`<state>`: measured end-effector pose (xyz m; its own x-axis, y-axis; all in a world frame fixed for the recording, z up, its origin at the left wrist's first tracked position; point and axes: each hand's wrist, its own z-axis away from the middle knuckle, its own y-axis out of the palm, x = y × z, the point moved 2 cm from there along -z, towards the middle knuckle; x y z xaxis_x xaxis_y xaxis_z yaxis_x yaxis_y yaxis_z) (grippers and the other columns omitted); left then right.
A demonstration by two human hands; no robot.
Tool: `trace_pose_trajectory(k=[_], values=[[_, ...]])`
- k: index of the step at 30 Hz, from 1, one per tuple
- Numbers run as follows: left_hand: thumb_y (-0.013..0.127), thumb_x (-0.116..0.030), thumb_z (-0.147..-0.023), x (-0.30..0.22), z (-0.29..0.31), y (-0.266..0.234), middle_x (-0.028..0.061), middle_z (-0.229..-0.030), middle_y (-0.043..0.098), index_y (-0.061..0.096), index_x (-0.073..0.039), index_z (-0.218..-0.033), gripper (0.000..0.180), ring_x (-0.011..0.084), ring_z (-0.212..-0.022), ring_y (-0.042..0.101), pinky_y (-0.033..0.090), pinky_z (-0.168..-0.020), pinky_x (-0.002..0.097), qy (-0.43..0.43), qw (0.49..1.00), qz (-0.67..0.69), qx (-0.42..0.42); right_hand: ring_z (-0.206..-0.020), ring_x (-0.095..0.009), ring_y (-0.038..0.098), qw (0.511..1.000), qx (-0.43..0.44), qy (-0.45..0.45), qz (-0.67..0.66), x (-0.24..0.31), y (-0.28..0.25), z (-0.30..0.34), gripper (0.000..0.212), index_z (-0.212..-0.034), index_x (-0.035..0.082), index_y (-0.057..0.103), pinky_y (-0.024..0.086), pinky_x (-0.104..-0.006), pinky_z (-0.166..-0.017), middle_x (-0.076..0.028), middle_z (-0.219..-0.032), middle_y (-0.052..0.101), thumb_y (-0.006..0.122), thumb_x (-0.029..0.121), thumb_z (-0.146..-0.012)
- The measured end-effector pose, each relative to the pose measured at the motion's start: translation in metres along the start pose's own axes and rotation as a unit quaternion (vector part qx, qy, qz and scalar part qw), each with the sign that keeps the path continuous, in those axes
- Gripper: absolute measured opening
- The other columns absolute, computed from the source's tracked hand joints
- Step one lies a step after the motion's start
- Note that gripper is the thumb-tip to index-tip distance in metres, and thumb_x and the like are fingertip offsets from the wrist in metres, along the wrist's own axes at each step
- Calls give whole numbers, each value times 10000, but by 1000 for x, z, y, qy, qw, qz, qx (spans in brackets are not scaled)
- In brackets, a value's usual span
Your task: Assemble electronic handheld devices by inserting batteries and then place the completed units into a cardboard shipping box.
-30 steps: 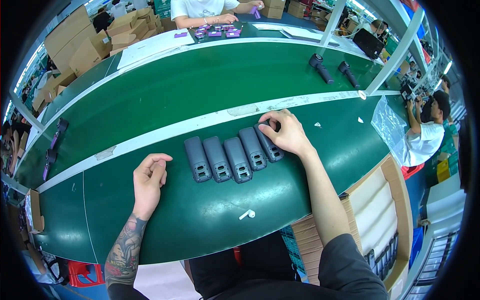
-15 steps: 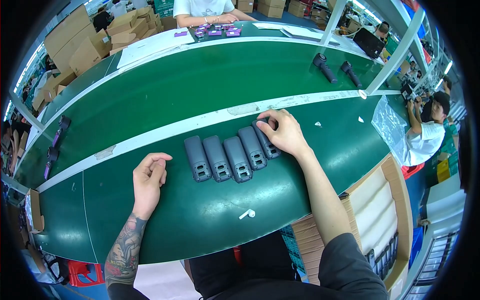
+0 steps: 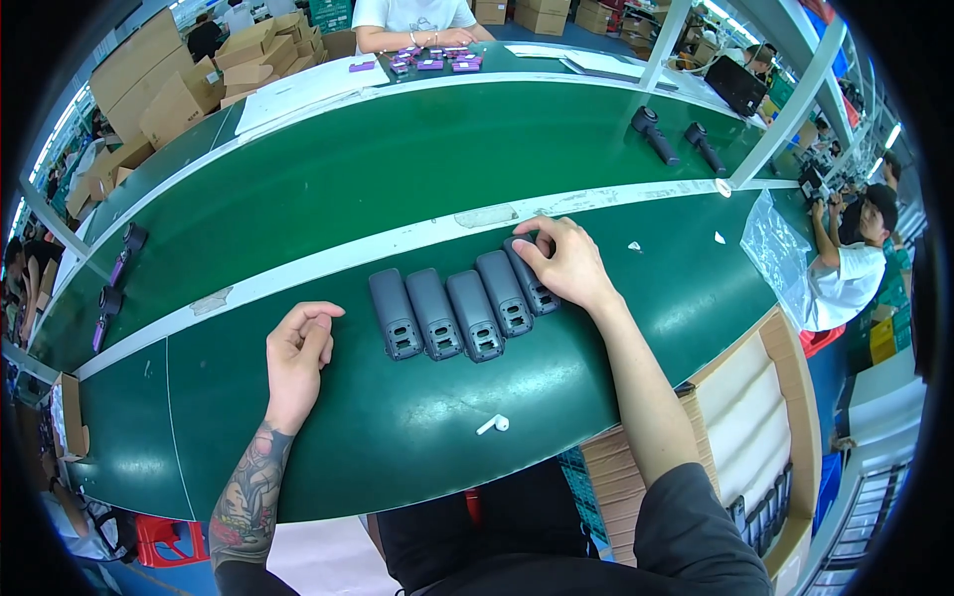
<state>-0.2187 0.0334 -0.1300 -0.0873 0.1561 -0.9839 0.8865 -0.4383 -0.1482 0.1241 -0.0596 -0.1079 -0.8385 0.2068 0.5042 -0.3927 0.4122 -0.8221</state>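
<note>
A: What does the right hand (image 3: 566, 260) have?

B: The casing (image 3: 539, 284) at the right end of the row. Thumb and fingers close around its upper end, only about its width apart. How hard they press, I can't tell.

A: Why hold it up there?

B: My guess is that it leaves the lower end uncovered. That's where the cut-outs (image 3: 483, 338) show on the four others (image 3: 475, 304), all turned up and toward the person.

A: And the row itself?

B: Side by side, same way round, slanting a bit. Probably laid so that each can be compared at a glance and reached without shifting its neighbours. The bench (image 3: 397, 447) seems to bear their weight, so the right hand perhaps only steadies or nudges the end one.

A: The left hand (image 3: 298, 343)?

B: Loosely curled, fingers half folded, nothing visible in it. It rests left of the row, apart from the nearest casing, which looks like a way of staying clear while being ready.

A: So where is the held casing, from the grip?

B: Its top sits under the thumb and fingertips; its body runs down from them, toward the person, left of the palm. The next one is just left of it, perhaps touching. I can't make out that edge.

A: Anything else near?

B: An earbud (image 3: 494, 424) below the grip, well apart, and a carton (image 3: 790, 368) farther off, below and to its right.
</note>
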Motion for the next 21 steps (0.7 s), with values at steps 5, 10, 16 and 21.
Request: trace_pose_trajectory(k=[5, 10, 16, 21], values=[[473, -38, -1009, 2, -2, 0, -34, -674, 493, 675, -36, -1075, 212, 41, -580, 405, 308, -523, 195, 0, 1000, 3, 3, -814, -213, 590, 1000, -29, -6, 0, 0, 3, -1, 178, -1026, 116, 727, 491, -346, -834, -25, -719, 565, 662, 219, -895], [478, -43, -1013, 1, -7, 4, -34, -671, 494, 675, -35, -1079, 207, 45, -583, 414, 318, -532, 195, 10, 1000, 3, 9, -904, -238, 589, 988, -108, -106, -12, 19, 7, -2, 179, -1049, 109, 725, 489, -353, -871, -50, -892, 609, 646, 164, -898], [500, -66, -1016, 1, -6, 0, -30, -665, 505, 676, -46, -1079, 188, 54, -586, 428, 331, -540, 199, -3, 1000, 11, -14, -1088, -275, 571, 939, -7, -342, 29, 96, 28, 5, 226, -1121, 102, 719, 488, -372, -956, -70, -1157, 623, 619, 103, -918], [507, -63, -1007, 1, -7, -1, -24, -665, 517, 676, -59, -1067, 180, 60, -596, 442, 350, -554, 203, 14, 999, 26, -18, -1104, -300, 585, 899, 78, -427, 62, 130, 59, 0, 240, -1125, 92, 725, 495, -399, -981, -90, -1203, 623, 615, 113, -913]])
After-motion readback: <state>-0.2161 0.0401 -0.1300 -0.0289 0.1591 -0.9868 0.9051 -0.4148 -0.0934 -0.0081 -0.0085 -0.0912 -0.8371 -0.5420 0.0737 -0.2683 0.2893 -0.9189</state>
